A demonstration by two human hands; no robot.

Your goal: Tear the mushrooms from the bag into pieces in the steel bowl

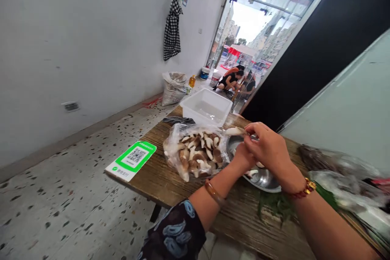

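Note:
Above a steel bowl (265,183), my right hand (268,148) is closed with its fingertips pinching the end of a pale mushroom (234,131), which points left. Close against it, my left hand (243,157) is curled shut; its fingertips are mostly hidden, so what they hold cannot be made out. White mushroom pieces (252,172) lie in the bowl, partly covered by my hands. Just left of the bowl, an open clear plastic bag (173,140) holds a heap of brown-capped mushrooms (199,156).
A white plastic tub (210,109) and a dark cloth (179,120) sit behind the bag on the wooden table (170,189). A QR-code card (134,160) lies at its left corner. Green leaves (277,207) and bagged goods (344,187) lie right. People (233,79) crouch by the doorway.

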